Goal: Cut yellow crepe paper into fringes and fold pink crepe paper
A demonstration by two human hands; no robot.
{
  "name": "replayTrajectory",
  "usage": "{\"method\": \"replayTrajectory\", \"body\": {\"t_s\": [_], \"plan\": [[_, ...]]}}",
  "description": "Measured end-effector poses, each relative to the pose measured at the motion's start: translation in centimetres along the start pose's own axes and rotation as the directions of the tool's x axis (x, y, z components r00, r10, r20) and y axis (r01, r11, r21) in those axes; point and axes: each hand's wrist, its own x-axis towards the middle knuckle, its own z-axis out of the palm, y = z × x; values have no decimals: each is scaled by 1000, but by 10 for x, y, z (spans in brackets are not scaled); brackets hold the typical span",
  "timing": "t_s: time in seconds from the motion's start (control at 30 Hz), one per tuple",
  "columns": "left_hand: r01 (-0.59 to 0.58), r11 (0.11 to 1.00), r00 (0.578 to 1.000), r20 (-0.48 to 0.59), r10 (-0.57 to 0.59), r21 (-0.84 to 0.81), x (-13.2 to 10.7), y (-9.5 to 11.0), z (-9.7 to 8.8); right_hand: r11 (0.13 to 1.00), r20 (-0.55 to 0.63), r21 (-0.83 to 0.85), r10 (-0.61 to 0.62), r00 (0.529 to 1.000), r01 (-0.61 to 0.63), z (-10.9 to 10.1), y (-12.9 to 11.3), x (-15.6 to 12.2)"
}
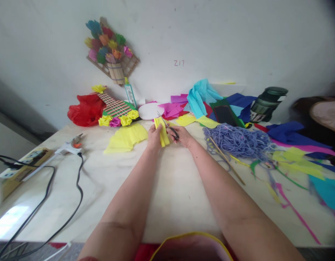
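Note:
My left hand (154, 137) is closed on a folded strip of yellow crepe paper (163, 135), held upright above the table. My right hand (183, 136) grips a pair of scissors with dark handles (174, 133). The blades point up and left across the top of the folded strip; whether they are cutting into it I cannot tell. To the left of my left hand a larger sheet of yellow crepe paper (126, 138) lies flat. Behind my hands rests a white oval piece (150, 111).
A tangle of purple yarn (238, 139) and a thin stick (227, 161) lie right. Crepe scraps (295, 161), a phone (225, 115) and a dark green jar (269, 103) are around it. At left are a glue gun (70, 146), its cord and a power strip (25, 165); paper flowers (125, 119) stand behind.

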Motion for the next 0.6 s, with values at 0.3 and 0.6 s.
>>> {"method": "replayTrajectory", "body": {"t_s": [0.3, 0.6], "plan": [[-8, 1000, 1000, 12, 8, -8, 1, -1, 0, 998, -9, -33, -45, 999, 44, 0, 4, 3], [-18, 999, 999, 34, 20, -37, 1, -1, -2, 996, 10, -35, -76, 997, 77, -1, 9, 8]]}}
